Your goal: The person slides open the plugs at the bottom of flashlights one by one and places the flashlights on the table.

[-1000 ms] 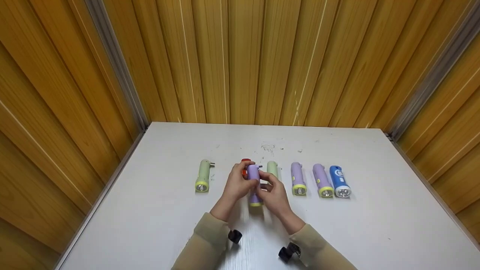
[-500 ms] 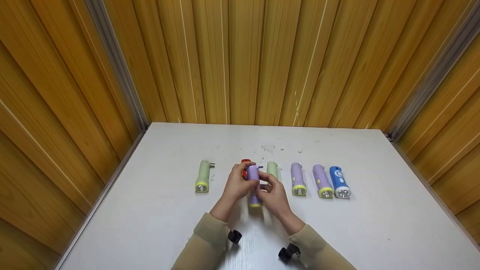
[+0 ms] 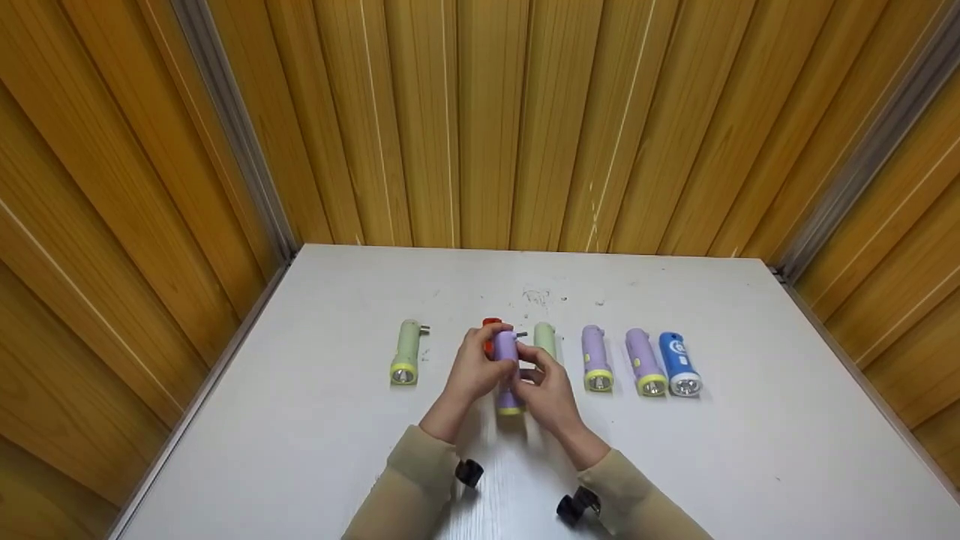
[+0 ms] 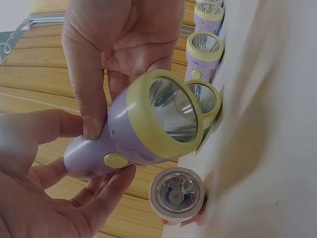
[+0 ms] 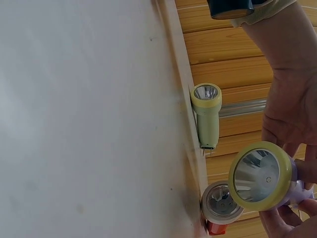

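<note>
Both hands hold a purple flashlight (image 3: 507, 346) with a yellow lens ring, above the white table. My left hand (image 3: 475, 364) grips its tail half with curled fingers and thumb. From the other side my right hand (image 3: 549, 386) pinches the barrel with thumb and fingers. Metal plug prongs (image 3: 523, 334) stick out to the right at its tail. In the left wrist view the lens (image 4: 173, 109) looks unlit and a yellow switch (image 4: 115, 159) shows on the barrel. Behind the hands lie a red flashlight (image 3: 490, 346) and a pale green flashlight (image 3: 545, 337), both partly hidden.
Another green flashlight (image 3: 407, 352) with prongs out lies on the left of the table (image 3: 300, 450). To the right are two purple flashlights, an inner one (image 3: 597, 356) and an outer one (image 3: 646, 361), then a blue flashlight (image 3: 680, 364). Wood-look panels (image 3: 487, 127) enclose the table.
The hands stay in nearly the same place. The held flashlight tips very slightly, its lens end a little lower in the head view. The other flashlights have not moved.
</note>
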Available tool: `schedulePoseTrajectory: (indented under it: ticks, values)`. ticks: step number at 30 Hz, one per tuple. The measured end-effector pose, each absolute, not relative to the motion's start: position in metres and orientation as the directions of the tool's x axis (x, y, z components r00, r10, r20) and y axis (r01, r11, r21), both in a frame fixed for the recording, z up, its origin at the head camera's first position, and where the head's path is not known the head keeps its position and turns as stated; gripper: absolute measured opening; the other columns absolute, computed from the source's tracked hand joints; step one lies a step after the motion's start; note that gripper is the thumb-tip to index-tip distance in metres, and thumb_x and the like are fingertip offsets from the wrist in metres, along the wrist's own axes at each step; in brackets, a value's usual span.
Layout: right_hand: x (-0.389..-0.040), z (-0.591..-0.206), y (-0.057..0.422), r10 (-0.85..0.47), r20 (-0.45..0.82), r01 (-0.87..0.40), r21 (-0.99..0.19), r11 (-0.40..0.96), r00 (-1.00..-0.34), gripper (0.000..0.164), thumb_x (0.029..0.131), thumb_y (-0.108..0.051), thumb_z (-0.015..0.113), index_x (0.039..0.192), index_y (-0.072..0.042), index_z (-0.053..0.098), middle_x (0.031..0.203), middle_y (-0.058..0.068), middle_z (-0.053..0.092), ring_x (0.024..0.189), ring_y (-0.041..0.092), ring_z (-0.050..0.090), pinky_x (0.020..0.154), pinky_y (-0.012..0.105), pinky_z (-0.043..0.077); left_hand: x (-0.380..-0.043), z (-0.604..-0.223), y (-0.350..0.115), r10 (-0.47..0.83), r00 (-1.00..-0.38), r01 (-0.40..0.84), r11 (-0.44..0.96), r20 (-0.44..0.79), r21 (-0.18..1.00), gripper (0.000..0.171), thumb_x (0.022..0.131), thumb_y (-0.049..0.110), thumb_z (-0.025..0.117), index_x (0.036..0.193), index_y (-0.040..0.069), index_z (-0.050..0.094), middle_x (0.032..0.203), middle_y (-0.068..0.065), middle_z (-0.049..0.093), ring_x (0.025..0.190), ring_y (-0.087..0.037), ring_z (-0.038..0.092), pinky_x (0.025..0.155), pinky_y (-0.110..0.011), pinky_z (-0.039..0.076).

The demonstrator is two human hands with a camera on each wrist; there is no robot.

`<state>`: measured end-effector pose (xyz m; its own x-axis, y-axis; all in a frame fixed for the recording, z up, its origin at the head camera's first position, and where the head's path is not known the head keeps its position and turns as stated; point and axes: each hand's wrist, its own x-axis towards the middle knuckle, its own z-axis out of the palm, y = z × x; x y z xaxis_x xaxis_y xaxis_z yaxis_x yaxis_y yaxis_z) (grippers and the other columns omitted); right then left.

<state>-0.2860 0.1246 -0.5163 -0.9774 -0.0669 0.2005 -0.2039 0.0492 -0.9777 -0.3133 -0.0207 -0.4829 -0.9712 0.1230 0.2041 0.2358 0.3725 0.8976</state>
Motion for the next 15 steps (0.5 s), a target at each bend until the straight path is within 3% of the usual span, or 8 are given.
schedulePoseTrajectory:
  ticks: [15]
  values:
    - [-0.2866,-0.5159,0.1242,-0.059,0.184,-0.187,-0.980,0.060,-0.981,0.052,0.087,0.009,0.062,0.138,0.009,0.054,0.135,0.031,0.058,0.102,0.027,0.071,0.085,0.022,0.058,-0.3123,-0.4822,-0.0202,0.119,-0.976,0.216,0.384,0.184,0.898,0.054,0.075,0.002,0.077,0.128,0.008,0.067,0.124,-0.023,0.057,0.104,-0.032,0.058,0.087,-0.045,0.056]
